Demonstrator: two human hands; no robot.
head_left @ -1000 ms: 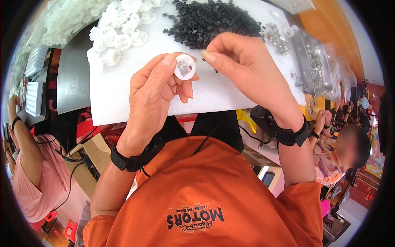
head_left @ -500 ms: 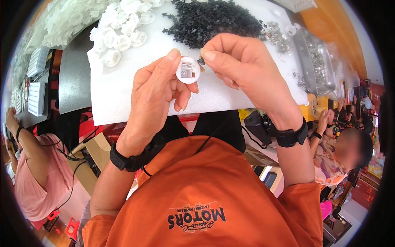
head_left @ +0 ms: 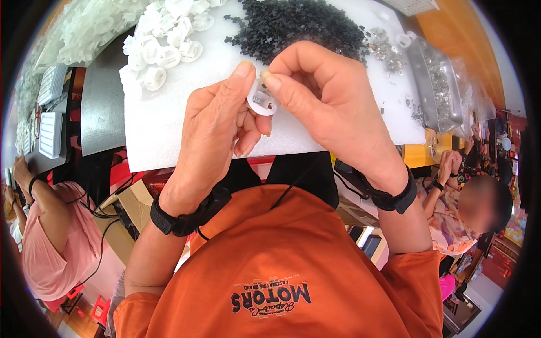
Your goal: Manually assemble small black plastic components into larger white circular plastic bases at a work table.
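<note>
A round white plastic part (head_left: 262, 107) with a raised, slotted middle is gripped at its edge between the thumb and fingers of my left hand (head_left: 220, 110). Over its far side comes my right hand (head_left: 324, 93), thumb and forefinger pinched together right at the part. What the pinch holds is hidden behind the fingertips now; the earlier frame shows a small black plastic piece there. Beyond my hands lies a heap of small black plastic pieces (head_left: 298, 25). To the left sits a pile of similar white round parts (head_left: 168, 56).
A white foam sheet (head_left: 160, 135) covers the work surface. At right stands a clear tray (head_left: 451, 115) of small metal bits, with loose bits (head_left: 386, 50) beside it. A bag of white parts (head_left: 93, 34) fills the far left. Other people sit on both sides.
My right hand has moved left, bringing its pinched fingertips and the small black piece onto the white part. The white part has tilted, and the black piece has gone out of sight.
</note>
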